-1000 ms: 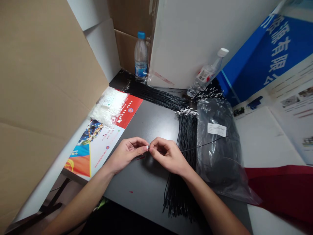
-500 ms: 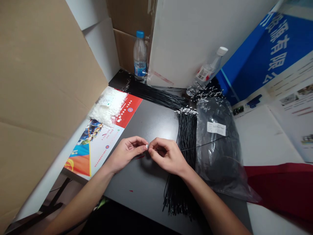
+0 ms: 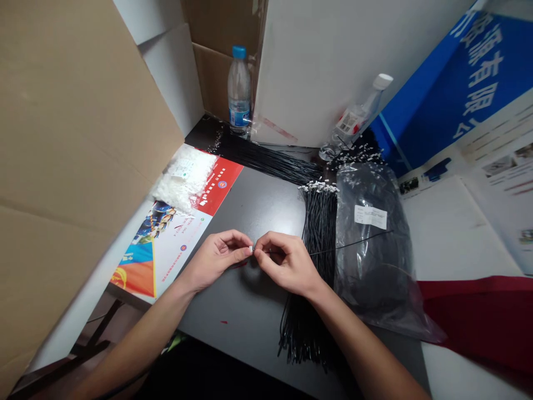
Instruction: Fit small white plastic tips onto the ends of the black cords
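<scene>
here, two hands (image 3: 220, 256) (image 3: 291, 265), one connector (image 3: 251, 250), one held wire (image 3: 353, 243), two bottles (image 3: 239, 91) (image 3: 352, 121)

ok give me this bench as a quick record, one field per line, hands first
left hand: pinching a small white piece at the fingertips
right hand: pinching a thin black wire, fingertips close to the left's
wire path: trails rightward over the wire bundle and dark plastic bag
bundle: black strands, white pieces at far ends
left side: bag of white parts on a printed sheet
back: blue-capped bottle, white-capped bottle
unclear: whether wire and piece are joined
</scene>
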Demonstrator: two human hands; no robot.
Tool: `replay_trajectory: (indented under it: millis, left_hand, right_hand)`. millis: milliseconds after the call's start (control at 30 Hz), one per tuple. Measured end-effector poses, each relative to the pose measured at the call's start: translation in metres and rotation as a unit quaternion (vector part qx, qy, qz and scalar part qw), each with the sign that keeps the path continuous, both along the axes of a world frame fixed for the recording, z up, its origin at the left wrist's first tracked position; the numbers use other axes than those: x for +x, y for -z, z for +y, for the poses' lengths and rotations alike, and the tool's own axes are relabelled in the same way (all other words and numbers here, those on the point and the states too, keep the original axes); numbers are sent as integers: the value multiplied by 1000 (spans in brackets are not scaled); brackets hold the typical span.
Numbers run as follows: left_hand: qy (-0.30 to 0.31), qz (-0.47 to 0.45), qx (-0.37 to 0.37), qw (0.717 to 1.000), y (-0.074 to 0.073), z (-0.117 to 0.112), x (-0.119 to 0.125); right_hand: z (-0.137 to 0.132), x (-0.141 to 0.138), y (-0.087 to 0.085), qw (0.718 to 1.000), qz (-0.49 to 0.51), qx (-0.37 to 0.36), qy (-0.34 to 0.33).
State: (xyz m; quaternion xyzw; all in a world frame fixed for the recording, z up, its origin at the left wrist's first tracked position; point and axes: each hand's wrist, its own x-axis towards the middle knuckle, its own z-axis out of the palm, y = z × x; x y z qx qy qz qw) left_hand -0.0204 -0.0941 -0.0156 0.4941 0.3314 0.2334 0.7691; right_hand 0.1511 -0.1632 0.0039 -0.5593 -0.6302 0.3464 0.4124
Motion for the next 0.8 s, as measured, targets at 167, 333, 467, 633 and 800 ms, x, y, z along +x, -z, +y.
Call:
replay_trajectory:
  millis: [167, 333, 467, 633, 800]
  left_hand:
    - [0, 3, 1, 1000, 1, 0, 0]
    - [2, -2, -5, 1000, 0, 0, 0]
    - [5, -8, 1, 1000, -1, 0, 0]
    - [4, -12, 0, 1000, 0, -1, 0]
    - [4, -12, 0, 1000, 1, 0, 0]
  right_hand:
    - [1, 1, -1, 1000, -9, 7, -5]
    - [0, 1, -1, 1000, -10, 10, -7]
    - [0, 1, 0, 1000, -1, 11, -9]
    - [-1, 1, 0, 1000, 11, 8, -10]
    - [0, 1, 0, 1000, 8, 8, -6]
